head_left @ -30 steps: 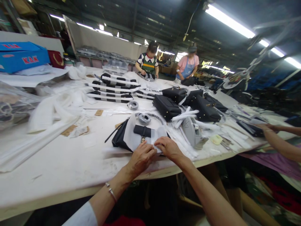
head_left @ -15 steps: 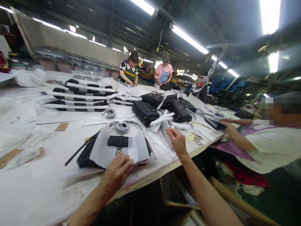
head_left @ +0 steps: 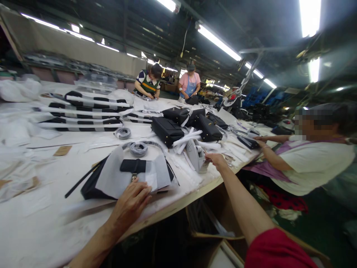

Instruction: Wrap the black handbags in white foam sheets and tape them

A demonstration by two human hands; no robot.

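Note:
My left hand (head_left: 135, 195) rests on the lower front of a dark handbag (head_left: 96, 183), fingers stretched out beside its metal clasp (head_left: 134, 177). White tissue paper (head_left: 110, 178) covers much of the bag's front around the dark flap strap (head_left: 133, 166). A wrapped, coiled strap (head_left: 138, 149) lies at the bag's top edge. Farther right, my right hand (head_left: 217, 160) is closed in a pinch at the near end of a grey tape dispenser (head_left: 196, 154). What sits between those fingertips is too small to make out.
Several black handbags (head_left: 167, 131) and white padded rolls (head_left: 187, 137) lie behind the dispenser. Wrapped bags (head_left: 86, 111) are stacked at the back left. A co-worker (head_left: 309, 160) works close on the right; two others stand across the table. Open cardboard boxes (head_left: 220, 234) sit below the table edge.
My right hand has moved slightly right and down, and the grey dispenser now shows more fully beside it. My left hand stays on the bag. The view has shifted a little.

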